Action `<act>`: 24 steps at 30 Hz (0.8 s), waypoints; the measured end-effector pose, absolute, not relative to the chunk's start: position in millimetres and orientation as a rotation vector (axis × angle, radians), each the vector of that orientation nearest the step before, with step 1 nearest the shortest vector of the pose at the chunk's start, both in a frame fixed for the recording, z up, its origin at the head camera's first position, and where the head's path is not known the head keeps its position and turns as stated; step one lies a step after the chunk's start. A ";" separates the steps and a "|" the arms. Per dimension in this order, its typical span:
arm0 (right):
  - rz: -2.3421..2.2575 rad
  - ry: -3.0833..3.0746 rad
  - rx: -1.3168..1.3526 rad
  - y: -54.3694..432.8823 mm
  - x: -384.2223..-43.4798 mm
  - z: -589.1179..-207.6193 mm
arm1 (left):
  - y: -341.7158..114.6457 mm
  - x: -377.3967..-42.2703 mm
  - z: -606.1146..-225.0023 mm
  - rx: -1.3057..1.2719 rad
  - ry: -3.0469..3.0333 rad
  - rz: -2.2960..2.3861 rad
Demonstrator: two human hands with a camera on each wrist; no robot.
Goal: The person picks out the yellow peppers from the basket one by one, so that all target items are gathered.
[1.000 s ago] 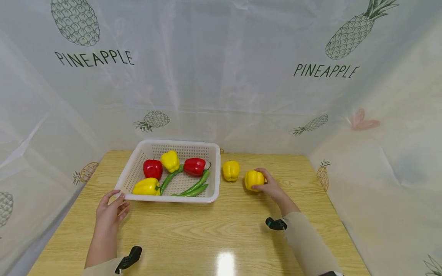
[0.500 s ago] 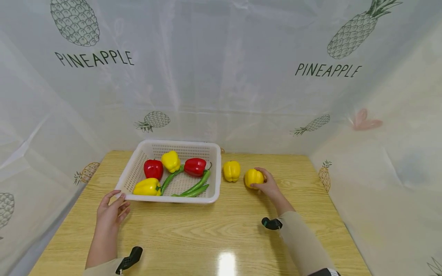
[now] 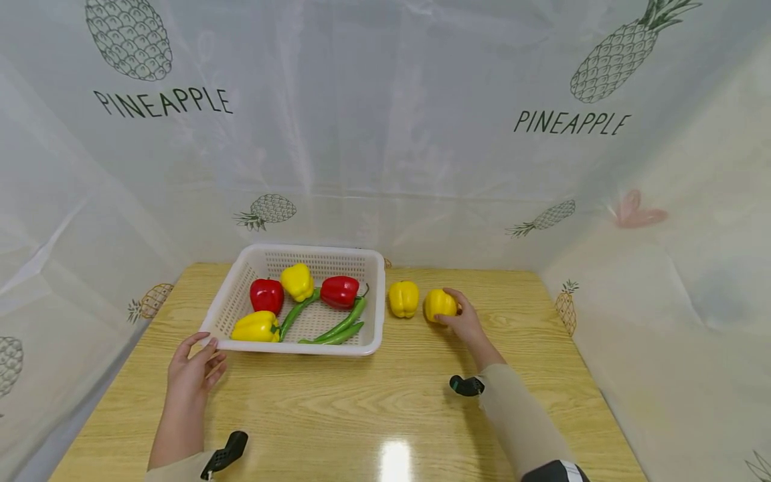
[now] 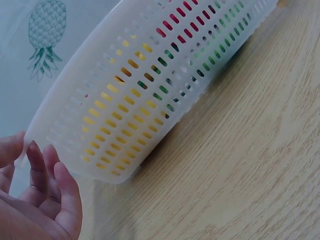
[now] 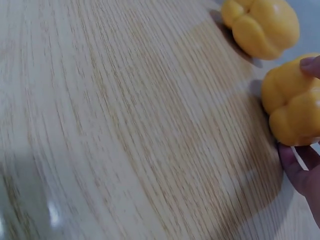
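My right hand (image 3: pixel 466 323) grips a yellow bell pepper (image 3: pixel 440 305) on the right side of the table, thumb and fingers on opposite sides of it. In the right wrist view that same pepper (image 5: pixel 295 102) sits close to the wood, partly cut off by the frame. Just left of it lies a second yellow bell pepper (image 3: pixel 403 298), also showing at the top of the right wrist view. My left hand (image 3: pixel 191 367) pinches the near left corner of a white plastic basket (image 3: pixel 295 346); thumb and fingertips meet at its rim in the left wrist view.
Inside the basket lie a red bell pepper (image 3: pixel 266 295), another red one (image 3: pixel 339 292), two yellow bell peppers (image 3: pixel 256 327) and several long green peppers (image 3: pixel 343 333). A pineapple-printed plastic sheet (image 3: pixel 385 147) hangs behind the wooden table (image 3: pixel 337 408) and along its sides.
My right hand has shifted the held yellow bell pepper slightly left and away from me, nearer the other loose one. The left hand and basket keep their place.
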State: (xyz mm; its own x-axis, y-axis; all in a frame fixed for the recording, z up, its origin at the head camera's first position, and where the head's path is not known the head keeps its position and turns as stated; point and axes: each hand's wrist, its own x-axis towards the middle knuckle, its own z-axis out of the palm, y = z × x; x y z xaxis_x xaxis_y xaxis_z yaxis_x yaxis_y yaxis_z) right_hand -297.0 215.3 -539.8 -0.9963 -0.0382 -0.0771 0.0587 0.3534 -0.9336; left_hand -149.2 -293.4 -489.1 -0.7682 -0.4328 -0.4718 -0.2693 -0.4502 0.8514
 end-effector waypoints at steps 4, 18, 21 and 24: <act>-1.751 2.516 0.037 214.0 -299.4 -541.3 | -293.5 -148.8 -490.1 1.011 -1.596 -2.374; -1.709 2.521 0.041 208.7 -307.9 -536.9 | -291.2 -147.9 -486.5 1.007 -1.602 -2.363; -1.700 2.522 0.036 209.8 -308.4 -536.2 | -291.3 -147.8 -486.0 1.015 -1.600 -2.372; -1.700 2.529 0.020 211.9 -309.2 -537.1 | -291.2 -147.8 -486.6 1.022 -1.608 -2.362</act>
State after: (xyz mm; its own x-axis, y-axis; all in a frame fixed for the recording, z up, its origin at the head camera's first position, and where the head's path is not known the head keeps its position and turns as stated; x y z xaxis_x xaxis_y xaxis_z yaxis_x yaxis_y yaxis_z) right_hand -309.2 211.9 -537.1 -0.9954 -0.0416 -0.0858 0.0637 0.3787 -0.9233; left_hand -147.8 -291.2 -486.6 -0.7680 -0.4391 -0.4663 -0.2728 -0.4345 0.8584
